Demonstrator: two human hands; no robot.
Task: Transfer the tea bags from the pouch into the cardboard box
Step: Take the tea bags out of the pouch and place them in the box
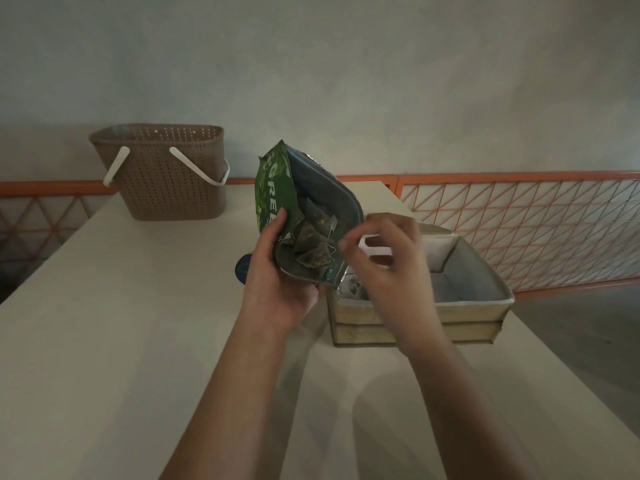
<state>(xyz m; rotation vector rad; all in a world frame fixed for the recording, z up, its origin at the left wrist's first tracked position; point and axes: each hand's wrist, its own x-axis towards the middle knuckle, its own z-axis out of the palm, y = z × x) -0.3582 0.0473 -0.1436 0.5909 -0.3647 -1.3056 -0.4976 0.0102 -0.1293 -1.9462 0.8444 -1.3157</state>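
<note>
Holding tea bags (311, 247), open pouch (277, 188), cardboard box (471, 303)

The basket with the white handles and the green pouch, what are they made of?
The basket looks like brown moulded plastic: even rows of small holes, matte walls, smooth white handles. The pouch, held by the left hand, seems to be thin plastic film, glossy green print outside and dull grey lining inside, possibly foil; it bends and creases softly.

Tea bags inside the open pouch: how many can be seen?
3, stacked in the pouch mouth: upper, middle, lowest. More may be hidden behind them, deeper in the pouch.
</note>
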